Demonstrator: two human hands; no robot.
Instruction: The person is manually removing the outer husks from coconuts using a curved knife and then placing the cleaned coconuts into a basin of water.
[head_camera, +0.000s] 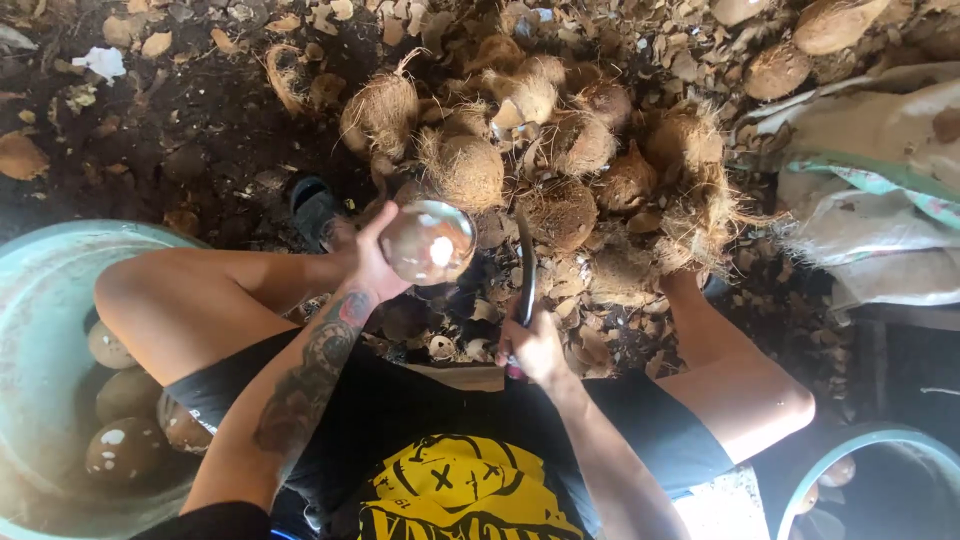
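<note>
Brown, smooth peeled coconut (428, 242): your left hand (365, 258) wrapped its fingers around it, held above your knees. Curved dark blade (525, 268): your right hand (533, 348) closed on its handle, tip pointing up just beside the coconut. Heap of fibrous husked coconuts (560, 165) lay ahead on the husk-strewn ground (190, 130). Pale green tub (45, 300) at your left held what seemed to be peeled coconuts in water. Second tub (865, 445) sat at your right.
</note>
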